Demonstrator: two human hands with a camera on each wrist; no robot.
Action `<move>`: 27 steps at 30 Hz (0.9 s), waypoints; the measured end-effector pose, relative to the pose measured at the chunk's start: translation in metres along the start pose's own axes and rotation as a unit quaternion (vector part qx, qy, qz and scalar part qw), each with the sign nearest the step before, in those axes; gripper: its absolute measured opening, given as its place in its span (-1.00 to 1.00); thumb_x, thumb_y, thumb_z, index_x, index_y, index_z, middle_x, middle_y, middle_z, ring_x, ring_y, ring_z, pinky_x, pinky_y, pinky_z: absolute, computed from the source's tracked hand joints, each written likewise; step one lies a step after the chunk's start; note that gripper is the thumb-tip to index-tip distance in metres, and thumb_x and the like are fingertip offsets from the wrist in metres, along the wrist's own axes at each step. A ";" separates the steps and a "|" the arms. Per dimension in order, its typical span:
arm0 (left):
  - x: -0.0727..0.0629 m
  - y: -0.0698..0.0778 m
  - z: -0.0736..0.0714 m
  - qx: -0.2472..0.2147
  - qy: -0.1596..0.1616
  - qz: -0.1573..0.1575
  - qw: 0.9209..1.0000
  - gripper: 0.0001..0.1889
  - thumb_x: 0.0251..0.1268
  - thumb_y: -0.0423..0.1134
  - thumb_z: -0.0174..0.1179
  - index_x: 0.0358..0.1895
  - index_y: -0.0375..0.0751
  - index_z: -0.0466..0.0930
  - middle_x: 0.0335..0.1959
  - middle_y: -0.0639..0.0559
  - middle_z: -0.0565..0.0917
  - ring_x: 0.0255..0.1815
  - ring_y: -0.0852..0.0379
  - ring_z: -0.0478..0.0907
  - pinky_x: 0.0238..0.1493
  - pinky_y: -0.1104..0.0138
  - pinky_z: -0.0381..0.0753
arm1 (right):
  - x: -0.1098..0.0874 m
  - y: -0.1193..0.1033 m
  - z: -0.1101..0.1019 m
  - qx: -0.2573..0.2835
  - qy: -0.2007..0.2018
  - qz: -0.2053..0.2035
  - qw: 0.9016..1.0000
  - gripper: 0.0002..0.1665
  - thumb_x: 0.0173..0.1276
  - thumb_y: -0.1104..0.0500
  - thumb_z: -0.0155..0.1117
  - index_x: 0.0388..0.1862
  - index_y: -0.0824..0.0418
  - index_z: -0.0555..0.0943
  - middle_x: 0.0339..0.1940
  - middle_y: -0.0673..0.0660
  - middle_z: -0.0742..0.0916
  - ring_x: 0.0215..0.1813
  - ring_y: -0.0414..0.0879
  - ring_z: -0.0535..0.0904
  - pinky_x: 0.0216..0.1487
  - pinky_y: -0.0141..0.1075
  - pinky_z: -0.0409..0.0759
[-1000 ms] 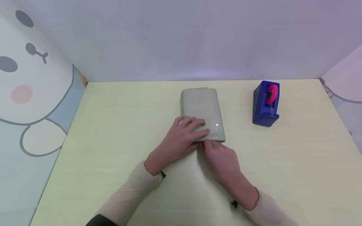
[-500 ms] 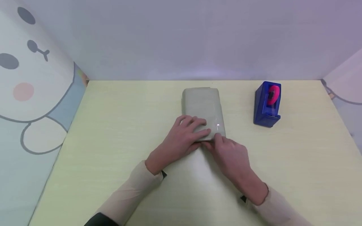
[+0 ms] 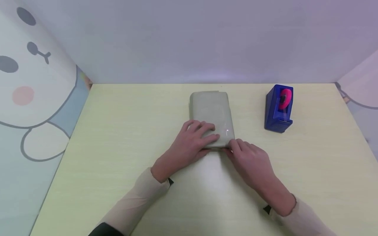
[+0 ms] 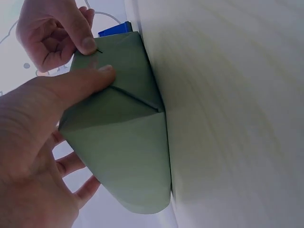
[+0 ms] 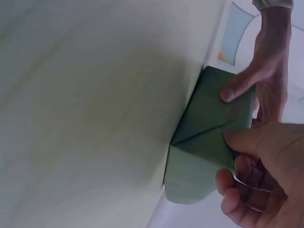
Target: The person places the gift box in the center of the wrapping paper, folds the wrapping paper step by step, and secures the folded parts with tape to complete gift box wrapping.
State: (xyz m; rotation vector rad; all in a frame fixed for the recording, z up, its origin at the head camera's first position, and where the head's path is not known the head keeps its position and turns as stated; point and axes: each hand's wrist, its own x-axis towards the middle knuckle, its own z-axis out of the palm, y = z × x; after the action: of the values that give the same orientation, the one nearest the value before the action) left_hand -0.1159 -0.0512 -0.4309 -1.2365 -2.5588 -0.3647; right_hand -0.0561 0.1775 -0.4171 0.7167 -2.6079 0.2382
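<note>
A box-shaped parcel (image 3: 210, 106) in shiny grey-green wrapping paper lies on the table, its near end facing me. My left hand (image 3: 189, 142) holds it from the left, fingers spread over the top. In the left wrist view, the left thumb (image 4: 92, 81) presses the folded paper of the parcel's end (image 4: 121, 66), beside a slanting fold line. At the near right corner my right hand (image 3: 251, 160) pinches the edge, its thumb (image 5: 244, 142) against the end paper in the right wrist view. Both wrist views show the end paper folded into pointed flaps.
A blue tape dispenser (image 3: 279, 109) with a pink-cored roll stands at the back right of the pale wooden table (image 3: 133, 114). Behind the table rises a plain wall (image 3: 189, 39). A cartoon-printed panel (image 3: 44, 108) borders the left side.
My right hand has slid right along the parcel's near edge, from beside the left thumb to the right corner. The left hand and the parcel stay in place.
</note>
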 end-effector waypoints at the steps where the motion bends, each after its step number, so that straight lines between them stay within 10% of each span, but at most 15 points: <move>1: 0.000 0.000 0.000 -0.002 -0.003 -0.001 1.000 -0.53 0.25 0.02 0.47 0.22 0.18 0.63 0.29 0.08 0.56 0.18 0.01 0.52 0.37 0.00 0.41 | 0.000 0.000 0.000 0.006 -0.012 0.007 1.000 -0.61 0.20 0.17 0.62 -0.29 0.26 0.52 -0.52 0.10 0.67 -0.60 -0.07 0.49 -0.64 -0.28 0.42; 12: 0.001 0.002 0.001 -0.011 0.010 0.000 1.000 -0.62 0.37 0.06 0.38 0.20 0.18 0.65 0.27 0.07 0.57 0.17 0.01 0.52 0.34 -0.01 0.42 | 0.007 -0.006 0.003 -0.005 -0.068 0.069 0.995 -0.49 0.22 0.03 0.63 -0.35 0.22 0.42 -0.59 0.04 0.51 -0.62 -0.14 0.29 -0.62 -0.33 0.25; 18: 0.003 0.003 -0.003 -0.019 0.002 -0.002 1.000 -0.63 0.38 0.03 0.37 0.21 0.17 0.65 0.28 0.07 0.57 0.17 0.01 0.52 0.35 -0.01 0.42 | 0.010 0.001 -0.002 0.077 -0.124 0.094 0.985 -0.61 0.32 0.11 0.55 -0.30 0.18 0.44 -0.52 0.02 0.58 -0.60 -0.17 0.31 -0.60 -0.35 0.28; 23: 0.001 -0.004 -0.017 -0.103 -0.027 -0.036 0.994 -0.58 0.38 -0.01 0.36 0.26 0.09 0.63 0.30 0.09 0.58 0.26 0.02 0.50 0.39 0.00 0.40 | 0.009 0.023 -0.014 0.260 -0.169 0.154 0.938 -0.86 0.47 0.18 0.38 -0.17 0.08 0.55 -0.46 -0.03 0.63 -0.49 -0.23 0.39 -0.49 -0.39 0.38; 27: -0.003 -0.016 -0.028 -0.225 0.000 -0.142 0.964 -0.58 0.50 -0.10 0.24 0.34 -0.04 0.55 0.36 0.02 0.54 0.42 -0.03 0.38 0.45 -0.03 0.35 | 0.005 0.040 -0.017 0.357 -0.132 0.244 0.892 -0.88 0.62 0.14 0.18 -0.02 0.16 0.57 -0.35 0.06 0.64 -0.37 -0.18 0.50 -0.39 -0.38 0.48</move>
State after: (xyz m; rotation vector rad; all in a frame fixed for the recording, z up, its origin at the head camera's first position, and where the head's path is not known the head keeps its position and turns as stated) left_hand -0.1233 -0.0721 -0.4074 -0.9861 -2.7469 -1.0557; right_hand -0.0750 0.2141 -0.4017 0.2849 -2.9093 1.3929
